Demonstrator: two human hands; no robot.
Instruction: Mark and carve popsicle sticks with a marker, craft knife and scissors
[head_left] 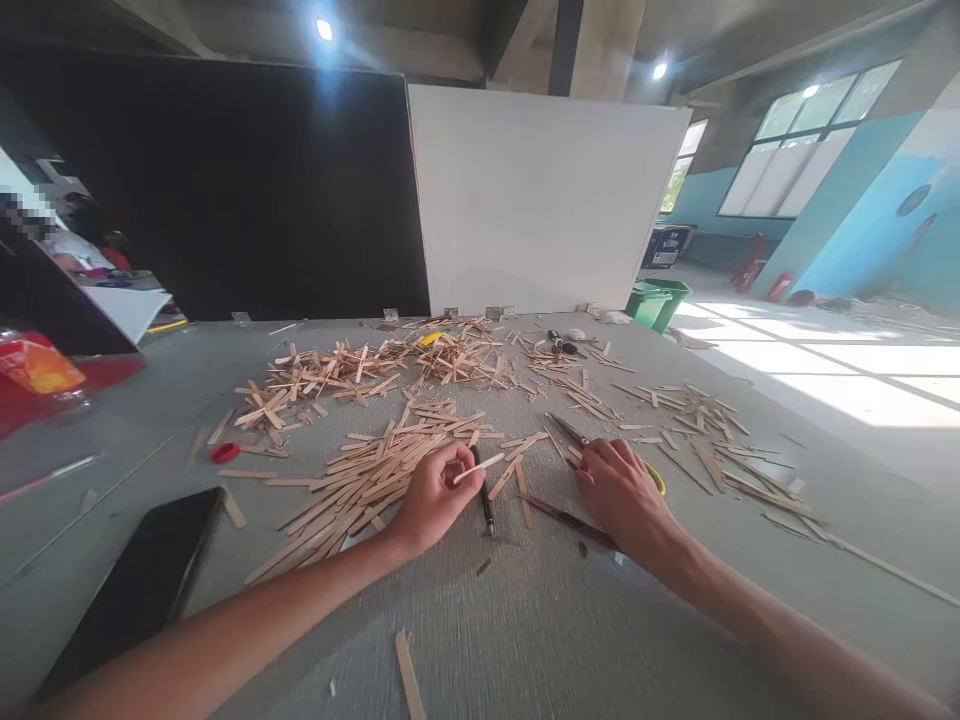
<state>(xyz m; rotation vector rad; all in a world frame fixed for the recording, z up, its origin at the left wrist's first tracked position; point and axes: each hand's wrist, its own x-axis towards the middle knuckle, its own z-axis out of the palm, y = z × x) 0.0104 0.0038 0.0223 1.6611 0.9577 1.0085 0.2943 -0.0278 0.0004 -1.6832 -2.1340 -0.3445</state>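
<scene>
My left hand point(439, 498) pinches a short wooden craft stick point(480, 468) between thumb and fingers, raised just above the table. A dark, slim pen-like tool point(486, 505) lies beneath that hand. My right hand point(621, 490) is curled down over a pair of scissors point(571, 432); their blades point away to the left and part of a yellow handle shows on the right. Its palm side is hidden. Close by on the near side lies a dark, pointed tool point(566, 518). A fanned pile of craft sticks point(375, 475) spreads left of and behind my left hand.
More stick heaps point(322, 375) lie farther back, and loose sticks point(757, 490) at right. A phone point(142, 575), a red ring point(224, 453) and a red-labelled bottle point(37, 370) are at left. Black point(300, 200) and white point(540, 200) panels stand along the back edge.
</scene>
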